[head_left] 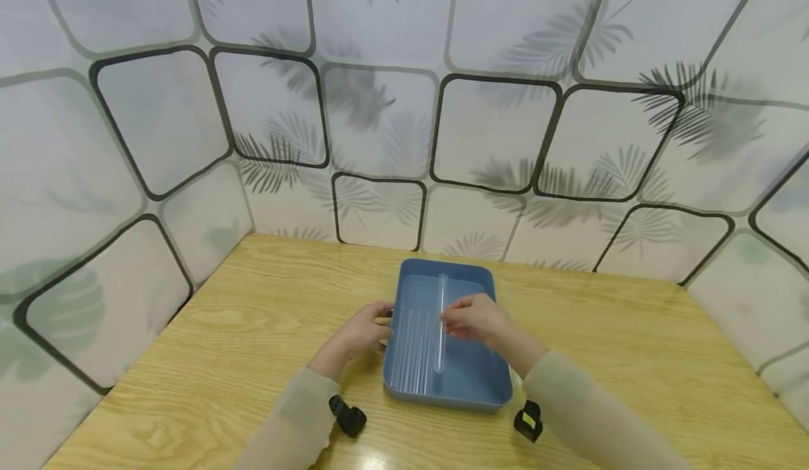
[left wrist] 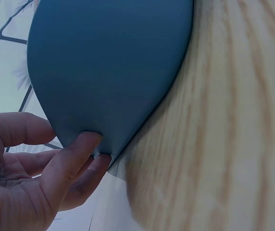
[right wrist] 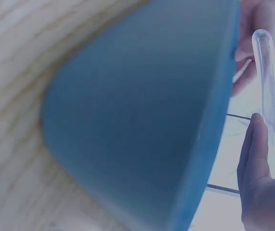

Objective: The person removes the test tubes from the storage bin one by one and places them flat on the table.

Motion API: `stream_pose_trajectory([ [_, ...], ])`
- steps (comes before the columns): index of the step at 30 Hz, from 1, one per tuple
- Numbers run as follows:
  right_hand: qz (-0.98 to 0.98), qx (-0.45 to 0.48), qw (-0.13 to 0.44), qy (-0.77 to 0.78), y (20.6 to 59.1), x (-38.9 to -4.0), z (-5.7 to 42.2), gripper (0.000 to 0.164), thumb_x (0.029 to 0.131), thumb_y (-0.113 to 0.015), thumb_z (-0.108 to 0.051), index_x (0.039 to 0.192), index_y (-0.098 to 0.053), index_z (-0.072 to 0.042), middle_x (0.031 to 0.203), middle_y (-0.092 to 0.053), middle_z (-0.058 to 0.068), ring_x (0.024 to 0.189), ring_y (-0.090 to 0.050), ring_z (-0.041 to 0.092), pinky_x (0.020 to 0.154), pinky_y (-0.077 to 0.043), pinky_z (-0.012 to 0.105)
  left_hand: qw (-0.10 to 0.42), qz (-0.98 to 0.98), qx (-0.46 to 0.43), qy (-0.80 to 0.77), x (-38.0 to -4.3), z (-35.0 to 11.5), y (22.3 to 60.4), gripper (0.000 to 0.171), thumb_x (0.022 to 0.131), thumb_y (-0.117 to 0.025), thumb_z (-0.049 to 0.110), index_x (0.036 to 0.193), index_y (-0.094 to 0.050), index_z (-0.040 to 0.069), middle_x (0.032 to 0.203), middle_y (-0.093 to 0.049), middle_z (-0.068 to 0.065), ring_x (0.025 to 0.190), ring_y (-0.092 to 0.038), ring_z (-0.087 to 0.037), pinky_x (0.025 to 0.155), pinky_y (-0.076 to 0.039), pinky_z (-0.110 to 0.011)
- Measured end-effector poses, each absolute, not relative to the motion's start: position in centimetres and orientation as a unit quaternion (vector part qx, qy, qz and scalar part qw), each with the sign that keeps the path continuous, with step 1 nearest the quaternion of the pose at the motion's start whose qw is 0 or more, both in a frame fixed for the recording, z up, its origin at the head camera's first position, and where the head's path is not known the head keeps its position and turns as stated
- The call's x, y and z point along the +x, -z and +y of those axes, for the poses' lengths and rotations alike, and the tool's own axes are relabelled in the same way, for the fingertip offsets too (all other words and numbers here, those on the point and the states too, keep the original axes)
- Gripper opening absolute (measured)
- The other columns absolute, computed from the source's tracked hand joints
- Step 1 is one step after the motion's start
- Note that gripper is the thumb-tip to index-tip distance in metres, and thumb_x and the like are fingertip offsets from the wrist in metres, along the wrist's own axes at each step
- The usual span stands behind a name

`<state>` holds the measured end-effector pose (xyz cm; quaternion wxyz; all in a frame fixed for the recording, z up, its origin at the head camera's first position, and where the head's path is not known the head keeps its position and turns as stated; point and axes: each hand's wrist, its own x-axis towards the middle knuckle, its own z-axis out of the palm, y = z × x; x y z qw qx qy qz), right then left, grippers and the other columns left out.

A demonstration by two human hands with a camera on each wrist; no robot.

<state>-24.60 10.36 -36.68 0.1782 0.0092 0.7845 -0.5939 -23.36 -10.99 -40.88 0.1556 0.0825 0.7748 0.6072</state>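
My right hand (head_left: 474, 317) pinches a clear test tube (head_left: 440, 354) between thumb and fingers. The tube's rounded end points toward me in the head view. In the right wrist view the tube (right wrist: 266, 72) is raised above the tray rim, with the right hand (right wrist: 267, 168) around its lower part. Below it is a blue rectangular tray (head_left: 470, 401), where several clear tubes (head_left: 412, 357) lie side by side on the left. My left hand (head_left: 364, 331) touches the tray's left outer wall; in the left wrist view its fingertips rest against that wall (left wrist: 113, 72).
The tray stands on a wood-grain table (head_left: 253, 315). Behind and to both sides rises a patterned white backdrop (head_left: 379, 126) with leaf prints. Each wrist wears a black strap device, one (head_left: 347, 416) on the left and one (head_left: 529, 421) on the right.
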Motion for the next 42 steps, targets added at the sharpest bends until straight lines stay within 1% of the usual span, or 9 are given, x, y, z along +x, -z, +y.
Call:
stream_pose_trajectory([
  [7, 0.756, -0.016, 0.190, 0.627, 35.1, -24.7, 10.9, 0.021, 0.080, -0.059, -0.003, 0.097, -0.055, 0.010, 0.069, -0.061, 0.006, 0.063, -0.060, 0.014, 0.066, -0.051, 0.032, 0.157, 0.774, 0.080, -0.609, -23.4, -11.0, 40.9, 0.055, 0.078, -0.045, -0.010, 0.132, -0.032, -0.007, 0.129, -0.034, -0.027, 0.106, -0.045, -0.036, 0.068, -0.050, -0.040],
  [10, 0.741, -0.018, 0.198, 0.641, 34.7, -24.6, 11.0, 0.020, 0.081, -0.057, -0.002, 0.098, -0.054, 0.009, 0.070, -0.061, 0.005, 0.063, -0.060, 0.013, 0.066, -0.051, 0.031, 0.156, 0.772, 0.080, -0.611, -23.3, -11.0, 40.8, 0.055, 0.079, -0.045, -0.010, 0.132, -0.031, -0.007, 0.130, -0.034, -0.027, 0.107, -0.045, -0.037, 0.068, -0.050, -0.040],
  [13, 0.731, -0.018, 0.202, 0.652, 34.7, -24.5, 11.2, 0.021, 0.082, -0.057, -0.002, 0.101, -0.053, 0.009, 0.073, -0.061, 0.006, 0.064, -0.060, 0.013, 0.066, -0.051, 0.029, 0.154, 0.775, 0.079, -0.608, -23.2, -10.9, 40.7, 0.055, 0.079, -0.045, -0.010, 0.132, -0.032, -0.007, 0.129, -0.034, -0.027, 0.107, -0.045, -0.037, 0.068, -0.050, -0.041],
  [20, 0.726, -0.030, 0.203, 0.657, 34.9, -24.1, 11.6, 0.027, 0.083, -0.056, -0.003, 0.106, -0.049, 0.010, 0.079, -0.059, 0.008, 0.069, -0.059, 0.014, 0.071, -0.050, 0.032, 0.151, 0.776, 0.083, -0.607, -23.3, -10.9, 40.9, 0.054, 0.079, -0.045, -0.010, 0.131, -0.033, -0.007, 0.128, -0.036, -0.027, 0.105, -0.047, -0.036, 0.068, -0.050, -0.040],
  [24, 0.722, -0.040, 0.197, 0.662, 35.0, -24.0, 12.0, 0.024, 0.083, -0.055, -0.003, 0.103, -0.050, 0.009, 0.079, -0.058, 0.006, 0.069, -0.059, 0.014, 0.071, -0.050, 0.033, 0.152, 0.776, 0.083, -0.606, -23.4, -10.9, 41.0, 0.054, 0.078, -0.045, -0.010, 0.131, -0.033, -0.007, 0.128, -0.036, -0.027, 0.104, -0.047, -0.035, 0.068, -0.050, -0.040],
  [32, 0.712, -0.040, 0.196, 0.673, 34.9, -23.8, 13.3, 0.015, 0.082, -0.056, -0.004, 0.095, -0.054, 0.002, 0.080, -0.057, 0.006, 0.069, -0.058, 0.013, 0.067, -0.050, 0.028, 0.153, 0.780, 0.077, -0.602, -23.5, -10.9, 41.2, 0.053, 0.079, -0.045, -0.009, 0.131, -0.033, -0.007, 0.128, -0.035, -0.026, 0.106, -0.046, -0.036, 0.069, -0.050, -0.040],
  [36, 0.718, -0.043, 0.191, 0.668, 34.8, -23.7, 14.0, 0.015, 0.082, -0.057, -0.006, 0.095, -0.055, 0.001, 0.081, -0.057, 0.005, 0.070, -0.058, 0.012, 0.068, -0.050, 0.028, 0.151, 0.778, 0.078, -0.604, -23.5, -10.9, 41.2, 0.053, 0.079, -0.045, -0.009, 0.131, -0.033, -0.007, 0.129, -0.035, -0.027, 0.107, -0.046, -0.036, 0.069, -0.050, -0.040],
  [42, 0.725, -0.049, 0.189, 0.661, 34.9, -23.6, 15.2, 0.017, 0.084, -0.055, -0.006, 0.098, -0.053, 0.004, 0.081, -0.057, 0.005, 0.070, -0.058, 0.012, 0.067, -0.050, 0.027, 0.154, 0.777, 0.081, -0.605, -23.4, -10.9, 41.2, 0.054, 0.079, -0.045, -0.009, 0.131, -0.033, -0.007, 0.129, -0.035, -0.027, 0.105, -0.047, -0.035, 0.069, -0.050, -0.040],
])
